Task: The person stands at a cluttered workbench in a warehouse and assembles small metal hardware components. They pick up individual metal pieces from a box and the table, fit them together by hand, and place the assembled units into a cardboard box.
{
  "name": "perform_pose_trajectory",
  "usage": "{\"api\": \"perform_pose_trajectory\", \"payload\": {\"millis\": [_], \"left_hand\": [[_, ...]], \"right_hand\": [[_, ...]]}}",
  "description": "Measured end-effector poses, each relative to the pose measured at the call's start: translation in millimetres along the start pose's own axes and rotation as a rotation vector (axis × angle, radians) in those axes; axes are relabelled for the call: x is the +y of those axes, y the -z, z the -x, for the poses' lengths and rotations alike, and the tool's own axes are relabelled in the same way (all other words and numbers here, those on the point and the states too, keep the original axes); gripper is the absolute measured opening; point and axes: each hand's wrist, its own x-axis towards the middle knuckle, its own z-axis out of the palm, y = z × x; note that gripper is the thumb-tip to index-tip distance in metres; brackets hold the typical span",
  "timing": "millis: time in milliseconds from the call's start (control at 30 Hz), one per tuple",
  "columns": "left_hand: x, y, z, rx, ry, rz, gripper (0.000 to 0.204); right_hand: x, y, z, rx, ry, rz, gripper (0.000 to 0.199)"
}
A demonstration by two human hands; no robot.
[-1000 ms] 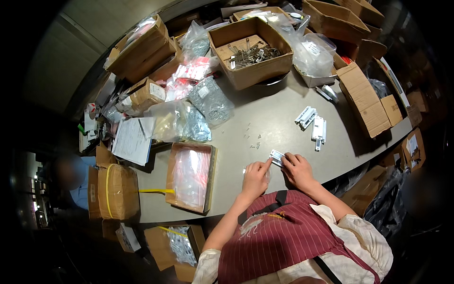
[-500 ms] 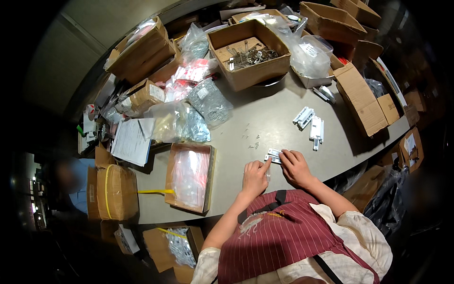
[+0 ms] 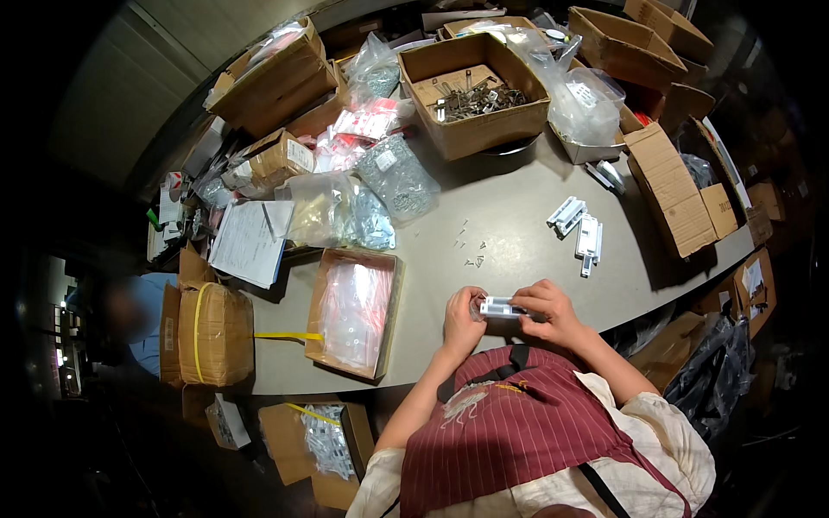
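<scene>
Close to the table's near edge, my right hand (image 3: pixel 551 312) grips a white rectangular hardware piece (image 3: pixel 498 307) with a grey middle, its fingers and thumb around the right end. At the other end my left hand (image 3: pixel 464 321) has its fingers curled round what looks like a small clear plastic bag (image 3: pixel 476 306), against the piece's left end. How far the piece sits inside the bag is hard to tell. Small screws (image 3: pixel 479 261) lie loose on the grey table (image 3: pixel 509 203) beyond my hands. Similar white pieces (image 3: pixel 566 215) rest to the right.
An open box of clear bags (image 3: pixel 390 332) stands left of my hands. Farther off is a carton of metal parts (image 3: pixel 475 138). Filled plastic bags (image 3: pixel 399 186) and papers (image 3: pixel 248 242) crowd the left; an open carton (image 3: pixel 669 186) stands right. A person (image 3: pixel 147 319) is at far left.
The white hardware pieces lying flat under my fingers are now held together as one between my hands, nearer to me. My left fingers went from pointing to curled. The whole view shifted slightly.
</scene>
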Motion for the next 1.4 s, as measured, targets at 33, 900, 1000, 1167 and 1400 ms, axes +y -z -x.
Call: {"api": "perform_pose_trajectory", "payload": {"millis": [33,900,1000,1167,1400], "left_hand": [[2,1,0,-0.02,-0.022,-0.017,0.032],[54,44,-8,-0.536,0.521,0.846,0.018],[38,43,-6,-0.549,0.3,0.791,0.023],[38,55,-10,-0.617,0.512,1.127,0.035],[9,49,-6,-0.461,0.586,1.051,0.031]], "right_hand": [[-5,2,-1,-0.043,0.002,0.019,0.031],[-34,14,-73,-0.345,0.152,-0.168,0.03],[-35,13,-78,-0.405,0.163,-0.205,0.03],[-38,11,-81,-0.415,0.252,-0.235,0.022],[-23,1,-77,-0.298,-0.036,-0.388,0.015]]}}
